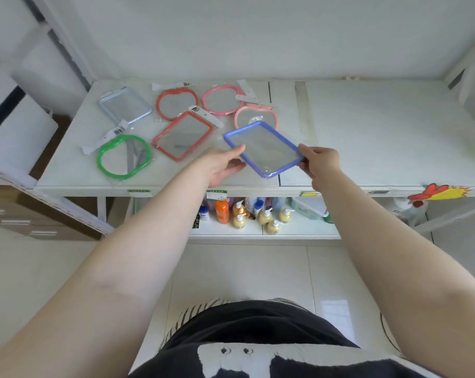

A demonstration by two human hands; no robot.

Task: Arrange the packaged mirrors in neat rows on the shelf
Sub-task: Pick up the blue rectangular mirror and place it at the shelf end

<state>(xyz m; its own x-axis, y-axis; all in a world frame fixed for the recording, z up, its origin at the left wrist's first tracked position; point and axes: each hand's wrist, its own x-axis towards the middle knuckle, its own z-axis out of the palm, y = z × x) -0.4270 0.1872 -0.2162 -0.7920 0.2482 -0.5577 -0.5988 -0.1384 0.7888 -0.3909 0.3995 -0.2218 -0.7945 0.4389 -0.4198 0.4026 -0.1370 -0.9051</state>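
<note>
Both hands hold a blue rectangular packaged mirror (264,148) above the white shelf (381,137). My left hand (225,165) grips its left edge, thumb on top. My right hand (319,162) pinches its right corner. On the shelf's left part lie a red rectangular mirror (182,135), a green rounded mirror (123,156), a pale blue rectangular mirror (125,105), a red apple-shaped mirror (177,102), a pink round mirror (222,100) and a light pink mirror (255,116), partly behind the blue one.
The shelf's right half is bare white board. A lower shelf holds several pump bottles (266,215) and an orange bottle (221,211). A red and yellow paper sticker (438,192) hangs on the front edge at right. White boxes (15,126) stand at left.
</note>
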